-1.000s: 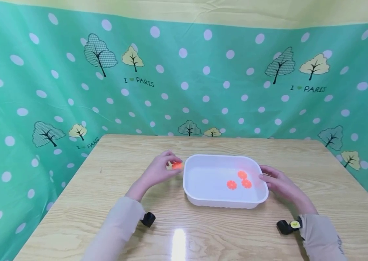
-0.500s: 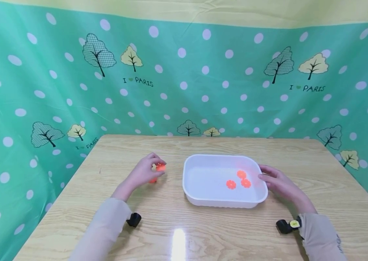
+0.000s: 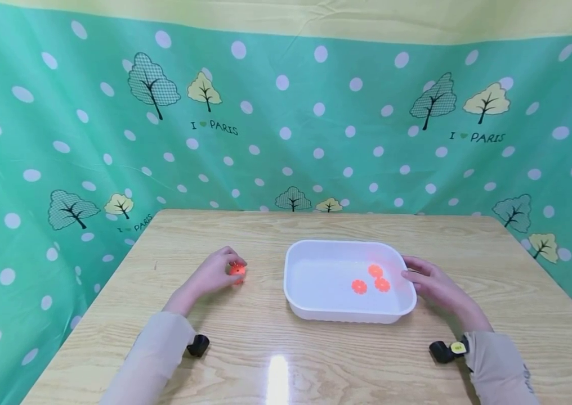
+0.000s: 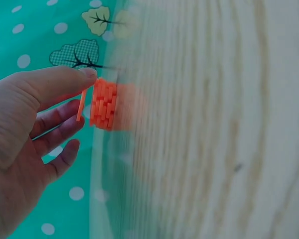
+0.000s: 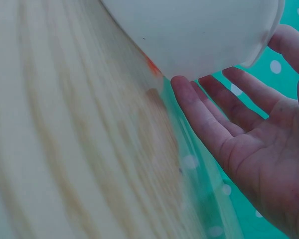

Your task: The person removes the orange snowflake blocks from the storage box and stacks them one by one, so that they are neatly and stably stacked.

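Left wrist view: left hand (image 4: 25,134) pinching thin orange disc (image 4: 80,105) beside orange stack (image 4: 103,104).

Bright, even light from overhead
A white glare patch sits on the tabletop (image 3: 278,378) near the front edge; shadows are faint; both wrist views smear the wood grain with blur.

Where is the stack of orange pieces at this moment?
In the head view, the orange stack stands on the table, left of the white tray, at the left hand's fingertips.
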`<state>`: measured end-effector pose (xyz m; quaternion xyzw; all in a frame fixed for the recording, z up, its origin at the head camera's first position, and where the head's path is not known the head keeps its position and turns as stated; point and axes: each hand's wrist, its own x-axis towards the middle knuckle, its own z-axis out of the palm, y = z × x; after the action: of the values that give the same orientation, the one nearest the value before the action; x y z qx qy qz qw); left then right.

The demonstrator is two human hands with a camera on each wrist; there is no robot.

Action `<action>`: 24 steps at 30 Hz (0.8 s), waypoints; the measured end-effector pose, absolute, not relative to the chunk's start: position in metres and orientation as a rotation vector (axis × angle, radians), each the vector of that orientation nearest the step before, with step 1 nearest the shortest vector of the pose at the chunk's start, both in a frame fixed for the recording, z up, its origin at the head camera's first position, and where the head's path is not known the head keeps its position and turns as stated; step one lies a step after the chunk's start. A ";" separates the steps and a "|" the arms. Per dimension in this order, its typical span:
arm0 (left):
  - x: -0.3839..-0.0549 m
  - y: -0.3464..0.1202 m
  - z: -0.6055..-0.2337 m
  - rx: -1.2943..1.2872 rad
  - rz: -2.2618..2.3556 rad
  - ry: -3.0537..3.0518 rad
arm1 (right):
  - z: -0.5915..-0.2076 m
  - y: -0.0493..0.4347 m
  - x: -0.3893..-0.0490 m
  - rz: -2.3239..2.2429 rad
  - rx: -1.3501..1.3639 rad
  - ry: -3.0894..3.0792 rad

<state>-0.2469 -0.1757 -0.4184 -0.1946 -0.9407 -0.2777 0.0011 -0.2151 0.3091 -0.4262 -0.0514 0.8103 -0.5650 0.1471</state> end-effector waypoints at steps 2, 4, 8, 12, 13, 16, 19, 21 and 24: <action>-0.247 -0.177 -0.419 -0.615 -0.844 -2.964 | -0.427 0.309 -0.215 -1.617 -0.148 2.344; -0.247 -0.177 -0.420 -0.604 -0.839 -2.974 | -0.427 0.309 -0.216 -1.612 -0.152 2.350; -0.246 -0.178 -0.420 -0.585 -0.843 -2.996 | -0.428 0.308 -0.216 -1.600 -0.142 2.363; -0.245 -0.179 -0.420 -0.595 -0.847 -3.010 | -0.428 0.308 -0.215 -1.588 -0.141 2.377; -0.245 -0.179 -0.419 -0.595 -0.849 -3.013 | -0.428 0.308 -0.215 -1.588 -0.141 2.378; -0.244 -0.179 -0.419 -0.601 -0.849 -3.016 | -0.427 0.308 -0.214 -1.588 -0.139 2.378; -0.244 -0.178 -0.417 -0.616 -0.831 -3.009 | -0.427 0.307 -0.214 -1.583 -0.131 2.383; -0.243 -0.177 -0.415 -0.631 -0.812 -3.002 | -0.427 0.307 -0.214 -1.579 -0.128 2.389; -0.243 -0.172 -0.408 -0.664 -0.810 -2.982 | -0.428 0.307 -0.214 -1.581 -0.131 2.393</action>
<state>-0.2428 -0.1720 -0.4081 -0.2100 -0.9435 -0.2563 -0.0093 -0.2141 0.3070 -0.4277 -0.0452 0.8258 -0.5458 0.1348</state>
